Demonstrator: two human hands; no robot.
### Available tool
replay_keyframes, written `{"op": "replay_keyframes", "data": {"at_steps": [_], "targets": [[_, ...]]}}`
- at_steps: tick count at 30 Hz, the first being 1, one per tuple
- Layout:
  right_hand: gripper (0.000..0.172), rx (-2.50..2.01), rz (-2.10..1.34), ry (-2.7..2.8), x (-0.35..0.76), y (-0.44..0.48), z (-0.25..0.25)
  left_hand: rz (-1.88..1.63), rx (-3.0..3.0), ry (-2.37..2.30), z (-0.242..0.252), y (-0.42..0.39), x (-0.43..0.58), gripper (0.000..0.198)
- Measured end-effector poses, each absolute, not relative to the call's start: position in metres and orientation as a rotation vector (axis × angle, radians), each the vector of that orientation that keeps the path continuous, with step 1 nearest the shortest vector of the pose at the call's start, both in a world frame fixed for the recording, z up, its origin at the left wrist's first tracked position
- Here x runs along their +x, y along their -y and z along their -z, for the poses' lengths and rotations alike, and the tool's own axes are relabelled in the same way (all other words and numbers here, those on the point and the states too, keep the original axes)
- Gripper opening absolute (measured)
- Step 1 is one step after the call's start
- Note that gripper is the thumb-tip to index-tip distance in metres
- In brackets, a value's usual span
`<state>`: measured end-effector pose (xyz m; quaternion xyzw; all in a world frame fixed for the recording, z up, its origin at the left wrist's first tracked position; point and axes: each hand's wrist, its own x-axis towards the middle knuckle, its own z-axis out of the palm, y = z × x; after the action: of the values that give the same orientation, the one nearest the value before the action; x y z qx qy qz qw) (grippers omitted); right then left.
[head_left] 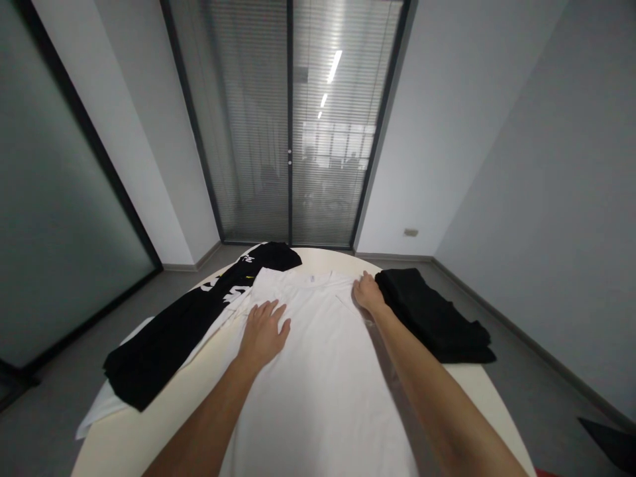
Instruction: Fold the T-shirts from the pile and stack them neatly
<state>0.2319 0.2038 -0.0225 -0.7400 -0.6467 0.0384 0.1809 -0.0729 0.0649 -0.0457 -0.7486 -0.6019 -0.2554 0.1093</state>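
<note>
A white T-shirt (322,358) lies spread on the table, its neckline at the far end and its lower part running out of view toward me. My left hand (263,331) rests flat on the shirt's left upper side, fingers spread, holding nothing. At the shirt's far right shoulder, my right hand (368,291) has its fingers curled in on the cloth edge; the fingertips are partly hidden. Just right of that hand sits a folded stack of black clothing (430,315). Left of the T-shirt is a black garment with white print (183,331), lying over white cloth (106,404).
The cream table (163,424) has a rounded far edge. Beyond it stand a glass partition with blinds (258,132) and a grey-white wall (447,152). A frosted glass panel (59,199) is at the left, and grey floor (527,371) shows around the table.
</note>
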Motion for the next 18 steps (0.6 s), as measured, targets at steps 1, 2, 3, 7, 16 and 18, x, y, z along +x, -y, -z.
{"op": "replay_keyframes", "data": {"at_steps": [1,2,3,7,16,18], "targets": [[0.058,-2.107,-0.116,1.804,0.231,-0.201,0.022,0.751,-2.212,1.759,0.046,-0.064,-0.072,0.040],[0.058,-2.127,-0.122,1.784,0.230,-0.199,0.021,0.744,-2.225,1.749,0.046,-0.063,-0.072,0.040],[0.058,-2.143,-0.126,1.771,0.229,-0.198,0.019,0.731,-2.239,1.742,0.046,-0.063,-0.072,0.041],[0.057,-2.168,-0.119,1.771,0.228,-0.190,0.007,0.654,-2.276,1.749,0.047,-0.062,-0.072,0.044],[0.047,-2.399,-0.157,1.703,0.229,-0.170,-0.006,0.546,-2.316,1.766,0.046,-0.061,-0.073,0.046],[0.044,-2.426,-0.199,1.716,0.230,-0.169,-0.005,0.540,-2.311,1.762,0.045,-0.061,-0.072,0.045]]}}
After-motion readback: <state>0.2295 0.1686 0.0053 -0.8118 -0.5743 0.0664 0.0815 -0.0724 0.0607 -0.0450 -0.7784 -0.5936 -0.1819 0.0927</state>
